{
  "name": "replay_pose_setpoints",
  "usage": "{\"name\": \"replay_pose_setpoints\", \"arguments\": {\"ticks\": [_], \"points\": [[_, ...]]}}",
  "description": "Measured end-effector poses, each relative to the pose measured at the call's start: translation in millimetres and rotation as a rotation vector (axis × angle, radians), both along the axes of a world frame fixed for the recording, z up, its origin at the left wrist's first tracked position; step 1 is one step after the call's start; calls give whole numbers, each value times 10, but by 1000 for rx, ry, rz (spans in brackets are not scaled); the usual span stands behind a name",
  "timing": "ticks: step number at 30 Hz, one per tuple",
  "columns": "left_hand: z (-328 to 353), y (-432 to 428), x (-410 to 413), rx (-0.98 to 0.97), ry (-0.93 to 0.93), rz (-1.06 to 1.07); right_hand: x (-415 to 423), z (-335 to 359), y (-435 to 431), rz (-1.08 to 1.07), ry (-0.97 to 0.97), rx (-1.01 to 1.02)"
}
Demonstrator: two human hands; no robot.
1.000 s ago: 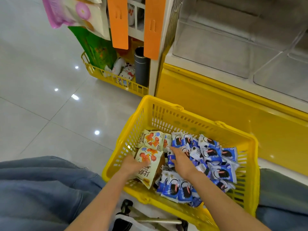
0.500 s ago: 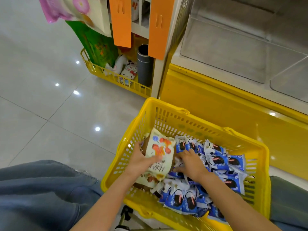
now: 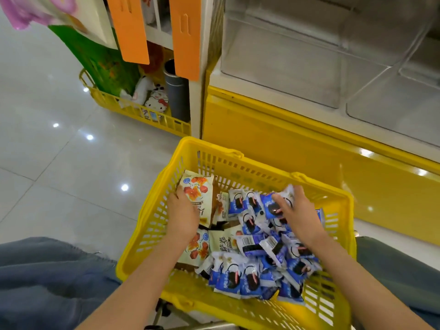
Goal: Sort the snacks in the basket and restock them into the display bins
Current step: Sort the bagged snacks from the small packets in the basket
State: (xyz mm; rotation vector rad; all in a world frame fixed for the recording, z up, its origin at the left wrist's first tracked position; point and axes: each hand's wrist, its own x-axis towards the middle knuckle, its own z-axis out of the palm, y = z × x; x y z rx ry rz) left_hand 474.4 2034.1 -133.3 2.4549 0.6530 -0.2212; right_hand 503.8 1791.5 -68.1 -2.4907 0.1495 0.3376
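Snack packets [image 3: 250,277] of crinkled film are lying heaped in the slotted yellow plastic basket [image 3: 152,217], below clear rigid display bins [image 3: 285,65]. The left hand [image 3: 182,215] is gripping a flat cream packet [image 3: 197,189] at its left wall; the right hand [image 3: 301,216], well apart, is clutching blue-white packets [image 3: 271,207].

A glossy pale grey tiled floor [image 3: 59,163] reflects ceiling lights. Two flat orange plastic tags [image 3: 129,32] hang on a white shelving unit [image 3: 196,91]. Below them, a low yellow slatted rack [image 3: 133,110] holds a green printed bag [image 3: 102,67], a white cat-faced plush toy [image 3: 157,103] and an upright dark grey cylinder [image 3: 177,96]. A glossy yellow cabinet panel [image 3: 273,139] adjoins the unit.
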Motion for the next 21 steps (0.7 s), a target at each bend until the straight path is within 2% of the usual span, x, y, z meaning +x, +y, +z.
{"name": "replay_pose_setpoints", "arguments": {"ticks": [1,3,5,6,7,8,10,12,16,21], "points": [[46,-36,-76,93,-94,-81,34,39,-107,-59,11,-11],[128,-149,-229,72,-224,-244,49,79,-301,-129,53,-159],[143,-260,-353,-116,-173,-419,-19,68,-392,-92,25,-560],[105,-308,-399,-193,-89,-504,-78,60,-371,-23,-37,-684],[43,-348,-428,-239,5,-573,-145,43,-309,64,-102,-673],[-30,-371,-437,-245,98,-620,-219,21,-209,164,-119,-571],[-143,-399,-423,-171,235,-683,-411,-25,40,352,-48,-279],[-217,-411,-399,-109,292,-706,-588,-144,258,511,51,-127],[-233,-436,-338,-87,321,-637,-727,-417,319,637,206,-216],[-154,-444,-318,96,269,-688,-671,-420,157,683,233,-216]]}}
